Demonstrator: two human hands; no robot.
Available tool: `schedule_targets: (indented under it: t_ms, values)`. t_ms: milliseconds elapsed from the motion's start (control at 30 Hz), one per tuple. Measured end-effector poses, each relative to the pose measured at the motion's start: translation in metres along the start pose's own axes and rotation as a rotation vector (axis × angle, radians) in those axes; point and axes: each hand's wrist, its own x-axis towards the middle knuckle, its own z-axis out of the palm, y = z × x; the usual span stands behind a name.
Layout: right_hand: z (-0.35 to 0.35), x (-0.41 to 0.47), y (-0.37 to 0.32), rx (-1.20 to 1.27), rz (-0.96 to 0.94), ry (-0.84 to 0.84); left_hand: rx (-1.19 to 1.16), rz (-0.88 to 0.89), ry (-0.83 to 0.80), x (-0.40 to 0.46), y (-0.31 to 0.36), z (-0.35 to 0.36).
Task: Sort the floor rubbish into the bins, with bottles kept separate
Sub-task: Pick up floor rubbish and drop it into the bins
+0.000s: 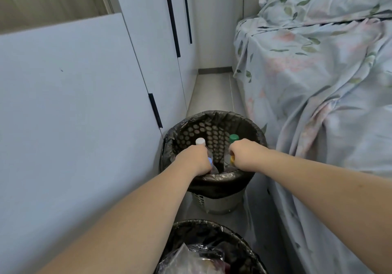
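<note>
From the head camera we are holding two bottles over the far bin (212, 183): left hand (196, 159) clamped on the white-capped bottle (200, 141), right hand (246, 153) on the green-capped bottle (233, 139). The wardrobe (74, 104) and bed (318, 82) are hemming the bin in; the near bin (239, 239) is holding plastic wrap (191, 256).

Two bare forearms and hands, seen from the head camera

The left hand (196, 160) and right hand (247, 153) wear no gloves, rings, watch or bands. Both forearms are uncovered up to the frame edge; any sleeve, if worn, probably sits higher, out of view.
</note>
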Motion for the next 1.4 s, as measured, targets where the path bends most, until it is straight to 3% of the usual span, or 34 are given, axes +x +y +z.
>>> schedule_targets:
  t_ms: [467, 767, 967, 1267, 1400]
  values:
    - [-0.014, 0.002, -0.004, 0.030, 0.016, -0.013, 0.059, 0.031, -0.022, 0.004, 0.002, -0.004]
    - [-0.036, -0.008, -0.014, 0.132, -0.045, 0.106, 0.016, 0.118, 0.357, -0.061, -0.007, -0.010]
    - [-0.047, -0.060, -0.033, 0.156, -0.045, 0.179, -0.085, 0.169, 0.463, -0.131, -0.031, -0.014]
    - [-0.054, -0.181, -0.087, 0.195, -0.123, 0.170, -0.168, 0.341, 0.405, -0.266, -0.041, -0.022]
    - [-0.044, -0.225, -0.126, 0.129, -0.162, 0.102, -0.163, 0.393, 0.281, -0.319, -0.078, -0.014]
